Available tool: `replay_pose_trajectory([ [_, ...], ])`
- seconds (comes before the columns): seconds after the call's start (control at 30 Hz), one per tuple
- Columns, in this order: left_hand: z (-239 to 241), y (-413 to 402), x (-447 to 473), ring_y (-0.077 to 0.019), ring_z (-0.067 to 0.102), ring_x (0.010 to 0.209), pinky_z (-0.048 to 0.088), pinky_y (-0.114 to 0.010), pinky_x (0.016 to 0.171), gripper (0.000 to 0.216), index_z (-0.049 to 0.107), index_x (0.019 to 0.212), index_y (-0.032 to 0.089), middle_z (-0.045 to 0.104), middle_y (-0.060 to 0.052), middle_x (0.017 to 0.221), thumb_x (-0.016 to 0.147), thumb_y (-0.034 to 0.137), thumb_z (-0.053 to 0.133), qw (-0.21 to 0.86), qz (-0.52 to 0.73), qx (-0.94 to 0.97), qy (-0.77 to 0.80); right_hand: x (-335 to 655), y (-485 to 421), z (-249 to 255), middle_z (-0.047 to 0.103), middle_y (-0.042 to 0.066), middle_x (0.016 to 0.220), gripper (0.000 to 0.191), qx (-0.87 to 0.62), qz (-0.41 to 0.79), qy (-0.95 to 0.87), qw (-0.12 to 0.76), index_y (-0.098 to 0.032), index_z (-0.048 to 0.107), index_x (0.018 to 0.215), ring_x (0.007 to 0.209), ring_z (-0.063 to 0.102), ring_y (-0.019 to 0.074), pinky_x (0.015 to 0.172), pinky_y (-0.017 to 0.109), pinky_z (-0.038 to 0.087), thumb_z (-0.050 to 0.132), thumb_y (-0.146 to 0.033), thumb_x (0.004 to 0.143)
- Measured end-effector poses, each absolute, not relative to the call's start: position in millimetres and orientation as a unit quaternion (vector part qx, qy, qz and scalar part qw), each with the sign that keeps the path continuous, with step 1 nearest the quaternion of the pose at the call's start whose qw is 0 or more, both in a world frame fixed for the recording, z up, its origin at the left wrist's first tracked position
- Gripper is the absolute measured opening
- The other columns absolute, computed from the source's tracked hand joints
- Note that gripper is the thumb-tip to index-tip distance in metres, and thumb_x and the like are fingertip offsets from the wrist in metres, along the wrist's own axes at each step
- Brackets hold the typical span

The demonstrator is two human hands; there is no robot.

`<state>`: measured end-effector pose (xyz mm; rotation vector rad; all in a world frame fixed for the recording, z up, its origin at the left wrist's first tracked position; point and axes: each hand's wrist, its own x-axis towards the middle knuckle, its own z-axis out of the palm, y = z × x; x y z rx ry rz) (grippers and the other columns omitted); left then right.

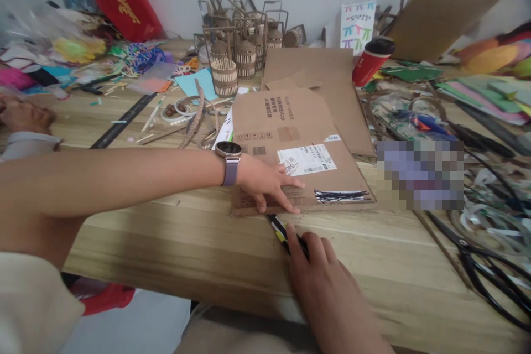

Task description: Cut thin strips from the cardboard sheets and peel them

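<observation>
Resting spread left hand (265, 180), grasping nothing, on flat brown printed cardboard (332, 180) beneath its fingers (288, 199); clasping slim black-and-yellow cutter (279, 233) in curled right hand (321, 271), jutting beyond its fingertips (292, 230) to near cardboard edge.

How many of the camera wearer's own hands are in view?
2: the left hand, spread on the flattened cardboard box, and the right hand, holding a utility knife near the box's closest edge. Neither is hidden.

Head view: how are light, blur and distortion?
Head view: soft light, faint shadow on the table below the left forearm; edges look stretched and blurred, notably the plastic bag; pixelation masks a patch at right; small print on the white shipping label is illegible.
</observation>
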<state>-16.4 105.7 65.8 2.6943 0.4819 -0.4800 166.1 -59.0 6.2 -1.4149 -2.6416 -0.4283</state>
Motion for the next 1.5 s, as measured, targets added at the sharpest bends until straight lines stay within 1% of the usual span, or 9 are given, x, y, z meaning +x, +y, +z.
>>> replay_pose_trajectory([
  [0.1, 61.2, 108.4, -17.7, -0.0318, 0.046, 0.117, 0.036, -0.044, 0.105, 0.052, 0.059, 0.127, 0.048, 0.036, 0.004, 0.153, 0.078, 0.034, 0.069, 0.170, -0.155, 0.960, 0.159, 165.0, -58.9, 7.4, 0.060, 0.010, 0.090, 0.056, -0.465, -0.142, -0.872, 0.056, -0.013, 0.053, 0.126, 0.075, 0.058, 0.0217, 0.051, 0.028, 0.054, 0.051, -0.001, 0.072],
  [0.27, 60.5, 109.0, -17.8, -0.0310, 0.043, 0.119, 0.031, -0.045, 0.110, 0.052, 0.058, 0.126, 0.051, 0.036, 0.009, 0.152, 0.078, 0.035, 0.069, 0.190, -0.159, 0.954, 0.168, 164.5, -58.7, 5.8, 0.059, 0.011, 0.090, 0.057, -0.446, -0.144, -0.880, 0.081, -0.007, 0.052, 0.127, 0.073, 0.058, 0.0219, 0.050, 0.030, 0.054, 0.053, -0.002, 0.070],
  [0.47, 65.2, 105.9, -16.3, -0.0315, 0.042, 0.121, 0.032, -0.046, 0.110, 0.049, 0.060, 0.126, 0.048, 0.037, 0.008, 0.151, 0.080, 0.033, 0.065, 0.198, -0.159, 0.952, 0.174, 164.1, -56.4, 5.0, 0.059, 0.010, 0.090, 0.050, -0.461, -0.138, -0.874, 0.063, -0.013, 0.054, 0.127, 0.075, 0.058, 0.0211, 0.050, 0.027, 0.053, 0.053, -0.006, 0.077],
  [0.63, 62.2, 105.3, -17.0, -0.0295, 0.046, 0.115, 0.036, -0.045, 0.106, 0.046, 0.063, 0.120, 0.051, 0.042, 0.009, 0.148, 0.077, 0.034, 0.069, 0.199, -0.135, 0.953, 0.186, 167.1, -56.1, 4.7, 0.058, 0.010, 0.090, 0.050, -0.428, -0.129, -0.892, 0.065, -0.010, 0.052, 0.130, 0.074, 0.058, 0.0201, 0.050, 0.026, 0.053, 0.051, -0.006, 0.080],
  [0.9, 66.8, 101.8, -15.9, -0.0322, 0.040, 0.121, 0.028, -0.046, 0.111, 0.048, 0.056, 0.130, 0.050, 0.034, 0.009, 0.153, 0.083, 0.038, 0.061, 0.172, -0.181, 0.951, 0.180, 158.2, -53.8, 6.0, 0.059, 0.009, 0.088, 0.048, -0.435, -0.128, -0.887, 0.090, -0.010, 0.054, 0.126, 0.071, 0.059, 0.0195, 0.047, 0.026, 0.052, 0.053, -0.007, 0.078],
  [1.1, 65.3, 101.2, -16.2, -0.0315, 0.043, 0.119, 0.031, -0.046, 0.109, 0.046, 0.061, 0.124, 0.049, 0.037, 0.009, 0.151, 0.081, 0.033, 0.065, 0.184, -0.156, 0.953, 0.183, 155.1, -53.6, 5.2, 0.061, 0.009, 0.087, 0.048, -0.439, -0.140, -0.884, 0.081, -0.013, 0.057, 0.124, 0.073, 0.059, 0.0202, 0.048, 0.025, 0.053, 0.054, -0.006, 0.076],
  [1.2, 64.6, 100.5, -16.4, -0.0319, 0.044, 0.117, 0.032, -0.046, 0.107, 0.048, 0.058, 0.128, 0.049, 0.036, 0.007, 0.153, 0.082, 0.037, 0.065, 0.165, -0.162, 0.956, 0.181, 152.4, -53.7, 6.9, 0.062, 0.009, 0.087, 0.051, -0.431, -0.138, -0.889, 0.078, -0.010, 0.057, 0.124, 0.071, 0.059, 0.0201, 0.050, 0.027, 0.055, 0.055, -0.004, 0.073],
  [1.33, 63.2, 100.0, -17.8, -0.0318, 0.044, 0.116, 0.033, -0.045, 0.105, 0.050, 0.055, 0.131, 0.049, 0.036, 0.007, 0.153, 0.084, 0.035, 0.064, 0.143, -0.160, 0.962, 0.169, 148.6, -54.0, 9.2, 0.063, 0.009, 0.085, 0.049, -0.428, -0.151, -0.888, 0.079, -0.009, 0.060, 0.122, 0.070, 0.060, 0.0205, 0.048, 0.026, 0.054, 0.059, -0.006, 0.073],
  [1.5, 58.3, 99.2, -19.4, -0.0318, 0.046, 0.112, 0.036, -0.045, 0.101, 0.049, 0.060, 0.126, 0.049, 0.038, 0.005, 0.152, 0.080, 0.034, 0.069, 0.162, -0.123, 0.963, 0.177, 145.7, -58.9, 10.7, 0.066, 0.009, 0.088, 0.052, -0.405, -0.105, -0.905, 0.078, -0.013, 0.061, 0.122, 0.071, 0.062, 0.0216, 0.049, 0.029, 0.057, 0.064, -0.009, 0.070],
])
